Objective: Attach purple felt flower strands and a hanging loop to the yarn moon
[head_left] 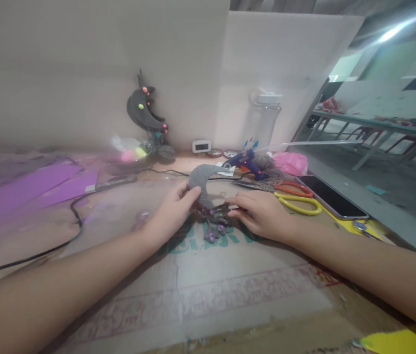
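Note:
Between the thumb and fingers of my left hand is a grey yarn-wrapped crescent moon, held by its outer curve. Grey dangling pieces with purple beads hang from its lower tip. My right hand is closed in a pinch beside that lower tip. A thin dark piece shows at its fingertips, too small and blurred to name. Behind my hands, a blue glue gun with a red light lies close to the crescent's upper tip.
Scissors with yellow and orange handles lie right of my right hand, near a phone. A finished dark crescent hangs on the back panel. Behind stand a clear bottle and small clock. A black cable crosses the left side.

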The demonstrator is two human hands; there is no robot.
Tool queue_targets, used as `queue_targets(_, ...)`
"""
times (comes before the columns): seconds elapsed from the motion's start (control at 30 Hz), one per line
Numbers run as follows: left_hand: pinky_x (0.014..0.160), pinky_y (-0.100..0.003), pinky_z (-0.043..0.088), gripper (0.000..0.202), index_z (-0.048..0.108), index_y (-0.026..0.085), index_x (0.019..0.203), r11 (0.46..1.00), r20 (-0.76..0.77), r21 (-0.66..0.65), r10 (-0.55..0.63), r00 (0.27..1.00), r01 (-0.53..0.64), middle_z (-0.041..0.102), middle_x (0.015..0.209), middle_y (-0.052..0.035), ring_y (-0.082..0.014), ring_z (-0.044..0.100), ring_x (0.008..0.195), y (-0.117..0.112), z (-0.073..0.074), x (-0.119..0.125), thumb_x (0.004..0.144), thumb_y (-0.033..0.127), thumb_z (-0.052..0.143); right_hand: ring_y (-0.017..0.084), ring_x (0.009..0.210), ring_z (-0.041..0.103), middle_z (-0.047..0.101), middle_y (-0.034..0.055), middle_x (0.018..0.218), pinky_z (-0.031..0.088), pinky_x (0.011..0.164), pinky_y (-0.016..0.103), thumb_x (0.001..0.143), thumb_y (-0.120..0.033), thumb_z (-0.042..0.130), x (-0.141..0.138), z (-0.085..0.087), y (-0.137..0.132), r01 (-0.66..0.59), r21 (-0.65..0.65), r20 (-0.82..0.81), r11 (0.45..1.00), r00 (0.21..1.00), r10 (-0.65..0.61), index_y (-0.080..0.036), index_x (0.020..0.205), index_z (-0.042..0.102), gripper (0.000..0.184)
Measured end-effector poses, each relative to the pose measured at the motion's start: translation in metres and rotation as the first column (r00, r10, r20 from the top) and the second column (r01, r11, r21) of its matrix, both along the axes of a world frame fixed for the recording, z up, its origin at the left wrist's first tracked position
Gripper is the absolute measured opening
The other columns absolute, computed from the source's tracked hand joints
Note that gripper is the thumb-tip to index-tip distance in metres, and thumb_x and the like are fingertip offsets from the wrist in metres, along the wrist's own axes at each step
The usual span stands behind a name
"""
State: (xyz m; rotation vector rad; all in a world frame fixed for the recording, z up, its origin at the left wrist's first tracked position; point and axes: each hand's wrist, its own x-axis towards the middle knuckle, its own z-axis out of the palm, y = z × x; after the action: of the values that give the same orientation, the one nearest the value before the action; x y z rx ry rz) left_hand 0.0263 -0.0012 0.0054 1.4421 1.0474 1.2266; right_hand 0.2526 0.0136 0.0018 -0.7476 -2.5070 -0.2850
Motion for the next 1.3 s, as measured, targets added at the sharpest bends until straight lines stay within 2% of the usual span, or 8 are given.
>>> queue_targets(0.13, 0.055, -0.023, 0.045, 0.018, 0.057, 0.018, 0.084, 1.0, 0.012, -0.022, -0.009, 1.0, 0.01, 0.057, 0.069, 0.0026, -0.0127, 0.054, 0.059, -0.0003, 0.0009, 0.0009, 0.083, 0.037, 0.056, 0.016, 0.071, 0.062, 0.07, 0.007, 0.085, 0.041, 0.062, 0.027, 0.094, -0.032, 0.049, -0.0004, 0.0002, -0.0001, 0.008, 0.023, 0.009, 1.0, 1.0, -0.009, -0.016, 0.105, 0.064, 0.024)
queue_targets(0.47, 0.059, -0.024, 0.045, 0.017, 0.057, 0.019, 0.082, 1.0, -0.017, -0.019, 0.011, 1.0, -0.011, 0.059, 0.071, 0.0015, -0.0142, 0.055, 0.064, -0.0007, 0.0027, 0.0025, 0.083, 0.036, 0.055, 0.017, 0.071, 0.062, 0.069, 0.0048, 0.081, 0.042, 0.062, 0.026, 0.094, -0.028, 0.051, -0.0021, -0.0015, 0.0004, 0.019, 0.107, 0.006, 0.994, 1.0, -0.02, -0.017, 0.099, 0.066, 0.02)
queue_targets(0.77, 0.059, -0.024, 0.043, 0.018, 0.056, 0.018, 0.081, 1.0, -0.018, -0.014, 0.003, 1.0, -0.003, 0.055, 0.068, 0.0022, -0.0141, 0.053, 0.063, 0.0002, 0.0005, 0.0006, 0.083, 0.036, 0.056, 0.016, 0.069, 0.062, 0.069, 0.0042, 0.079, 0.04, 0.061, 0.026, 0.094, -0.028, 0.049, -0.0011, -0.0019, 0.0014, 0.013, 0.118, 0.008, 0.993, 1.0, -0.015, -0.018, 0.098, 0.067, 0.021)
queue_targets(0.93, 0.059, -0.023, 0.041, 0.018, 0.057, 0.016, 0.083, 1.0, -0.049, 0.02, -0.002, 0.999, 0.003, 0.053, 0.07, 0.0024, -0.0128, 0.05, 0.066, 0.001, 0.0002, -0.0002, 0.085, 0.034, 0.054, 0.016, 0.074, 0.063, 0.07, 0.0055, 0.085, 0.042, 0.064, 0.025, 0.096, -0.029, 0.047, -0.0005, 0.0013, -0.0018, 0.023, -0.027, -0.053, 0.999, 0.998, -0.024, -0.016, 0.102, 0.065, 0.024)
queue_targets(1.03, 0.061, -0.023, 0.042, 0.019, 0.058, 0.016, 0.086, 1.0, -0.042, 0.018, -0.018, 0.999, 0.019, 0.055, 0.074, 0.0019, -0.0127, 0.051, 0.068, 0.0006, 0.0001, 0.0009, 0.086, 0.034, 0.054, 0.017, 0.077, 0.064, 0.07, 0.0065, 0.09, 0.044, 0.068, 0.026, 0.095, -0.03, 0.047, 0.0, 0.0012, -0.0014, 0.081, -0.148, -0.155, 0.986, 0.982, -0.104, -0.015, 0.11, 0.063, 0.027)
queue_targets(1.17, 0.069, -0.025, 0.047, 0.021, 0.06, 0.015, 0.093, 0.997, -0.043, 0.022, -0.068, 0.997, 0.069, 0.062, 0.083, -0.0013, -0.0148, 0.057, 0.075, -0.0018, -0.0002, 0.0033, 0.086, 0.034, 0.056, 0.018, 0.074, 0.062, 0.069, 0.0061, 0.087, 0.045, 0.065, 0.027, 0.092, -0.034, 0.049, -0.0012, 0.0014, 0.0014, 0.134, -0.291, -0.313, 0.947, 0.922, -0.226, -0.015, 0.11, 0.062, 0.029)
queue_targets(1.3, 0.079, -0.03, 0.05, 0.027, 0.06, 0.015, 0.105, 0.985, -0.058, 0.011, -0.174, 0.983, 0.175, 0.068, 0.095, -0.0057, -0.0178, 0.063, 0.084, -0.0047, -0.0025, 0.0041, 0.086, 0.034, 0.059, 0.016, 0.072, 0.061, 0.068, 0.0038, 0.085, 0.045, 0.063, 0.025, 0.089, -0.037, 0.052, -0.0071, 0.0066, -0.0028, 0.052, -0.463, -0.437, 0.885, 0.855, -0.278, -0.016, 0.103, 0.063, 0.027)
